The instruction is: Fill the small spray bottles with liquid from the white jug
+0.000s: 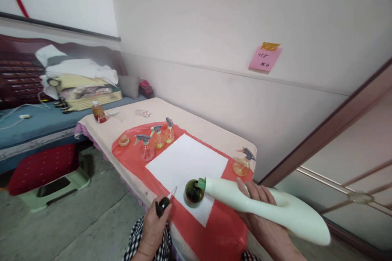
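Note:
My left hand (156,220) is closed around a dropper cap (164,202) with a dark bulb; its thin pale tube points up over the red sheet's near edge. My right hand (255,200) grips a long, smooth, whitish-green container with a handle (294,216), tilted to the left. Its green tip (201,183) is at the top of a dark green, round glass bottle (194,193). I cannot tell whether they touch. The bottle stands on the near part of a white cloth (186,159) with scalloped edges, spread over a red plastic sheet (131,159).
Three spray bottles (147,151) stand left of the cloth, another spray bottle (241,166) at the right. A small jar (124,140) and a bottle of amber liquid (98,112) are farther left. A red-topped stool (45,167) stands beside the table (211,130); a wall runs behind.

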`<state>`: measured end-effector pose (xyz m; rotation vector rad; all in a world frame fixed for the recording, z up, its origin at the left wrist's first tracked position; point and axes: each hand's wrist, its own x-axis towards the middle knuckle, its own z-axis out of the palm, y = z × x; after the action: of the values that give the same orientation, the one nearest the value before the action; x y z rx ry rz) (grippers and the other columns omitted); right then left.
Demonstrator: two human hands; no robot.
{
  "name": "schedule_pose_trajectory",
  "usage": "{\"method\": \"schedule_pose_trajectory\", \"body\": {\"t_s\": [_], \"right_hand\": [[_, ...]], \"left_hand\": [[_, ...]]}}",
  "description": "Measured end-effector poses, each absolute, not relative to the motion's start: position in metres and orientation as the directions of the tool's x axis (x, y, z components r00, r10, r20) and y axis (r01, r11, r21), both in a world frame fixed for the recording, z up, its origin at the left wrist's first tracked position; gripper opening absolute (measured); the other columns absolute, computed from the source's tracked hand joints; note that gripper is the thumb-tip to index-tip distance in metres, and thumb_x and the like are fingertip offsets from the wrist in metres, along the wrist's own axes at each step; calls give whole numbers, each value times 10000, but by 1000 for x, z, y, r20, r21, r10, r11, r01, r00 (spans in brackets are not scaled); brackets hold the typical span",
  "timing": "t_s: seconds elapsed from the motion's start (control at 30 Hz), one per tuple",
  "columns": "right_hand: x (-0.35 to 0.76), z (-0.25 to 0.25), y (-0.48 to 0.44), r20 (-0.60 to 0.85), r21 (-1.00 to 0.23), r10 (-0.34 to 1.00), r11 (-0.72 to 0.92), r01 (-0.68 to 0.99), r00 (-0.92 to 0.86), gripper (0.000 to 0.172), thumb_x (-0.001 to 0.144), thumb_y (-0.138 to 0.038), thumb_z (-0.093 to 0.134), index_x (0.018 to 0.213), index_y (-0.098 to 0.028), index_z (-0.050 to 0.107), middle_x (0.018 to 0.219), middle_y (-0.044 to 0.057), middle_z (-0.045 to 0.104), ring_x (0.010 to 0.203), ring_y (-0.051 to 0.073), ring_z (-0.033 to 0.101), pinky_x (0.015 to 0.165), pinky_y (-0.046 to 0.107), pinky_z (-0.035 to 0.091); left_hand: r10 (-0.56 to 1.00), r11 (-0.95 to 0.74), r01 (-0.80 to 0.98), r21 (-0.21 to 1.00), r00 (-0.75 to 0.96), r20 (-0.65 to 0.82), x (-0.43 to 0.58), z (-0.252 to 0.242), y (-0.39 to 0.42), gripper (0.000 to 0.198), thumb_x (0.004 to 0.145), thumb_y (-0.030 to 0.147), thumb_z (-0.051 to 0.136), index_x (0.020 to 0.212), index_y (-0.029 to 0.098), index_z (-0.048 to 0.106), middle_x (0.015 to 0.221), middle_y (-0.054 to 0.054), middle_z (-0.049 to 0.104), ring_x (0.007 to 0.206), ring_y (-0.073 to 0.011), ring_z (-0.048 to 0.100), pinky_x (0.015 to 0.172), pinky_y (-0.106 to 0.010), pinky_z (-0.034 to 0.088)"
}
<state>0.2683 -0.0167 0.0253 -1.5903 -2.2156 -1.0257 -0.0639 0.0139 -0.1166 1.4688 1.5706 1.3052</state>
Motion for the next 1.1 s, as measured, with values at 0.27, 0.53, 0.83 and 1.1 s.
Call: {"method": "schedule_pose_trajectory", "body": {"t_s": [0.27, 0.53, 0.83, 1.1], "right_hand": [[269, 24, -17, 550, 419, 740, 158, 894, -388, 696, 884, -328, 617, 1478, -105, 332, 1202, 207, 610, 1127, 369, 576, 1018, 577, 437], [270, 24, -17, 551, 434, 734, 154, 888, -397, 692, 864, -310, 633, 1461, -95, 358, 1198, 205, 609, 1120, 373, 577, 1012, 576, 440], [270, 23, -17, 555, 422, 735, 154, 893, -389, 643, 875, -335, 618, 1431, -97, 398, 1204, 207, 614, 1126, 373, 578, 1013, 576, 439], [269, 25, -18, 546, 431, 743, 148, 890, -387, 653, 870, -305, 623, 1436, -89, 380, 1202, 214, 614, 1126, 375, 576, 1017, 577, 434]], "left_hand": [[964, -78, 377, 923, -207, 166, -64, -116, 13, 432, 830, 533, 604, 1080, 186, 665, 1051, -93, 750, 1004, -281, 693, 948, -438, 513], [959, -87, 380, 921, -218, 181, -64, -114, 13, 450, 817, 550, 609, 1067, 180, 668, 1037, -101, 755, 987, -288, 700, 941, -442, 521], [953, -98, 383, 918, -229, 197, -62, -111, 14, 425, 810, 537, 613, 1051, 194, 680, 1026, -91, 762, 973, -278, 707, 932, -436, 532], [953, -91, 374, 923, -237, 190, -62, -111, 14, 433, 798, 536, 625, 1054, 190, 678, 1027, -93, 764, 980, -284, 707, 938, -447, 530]]}}
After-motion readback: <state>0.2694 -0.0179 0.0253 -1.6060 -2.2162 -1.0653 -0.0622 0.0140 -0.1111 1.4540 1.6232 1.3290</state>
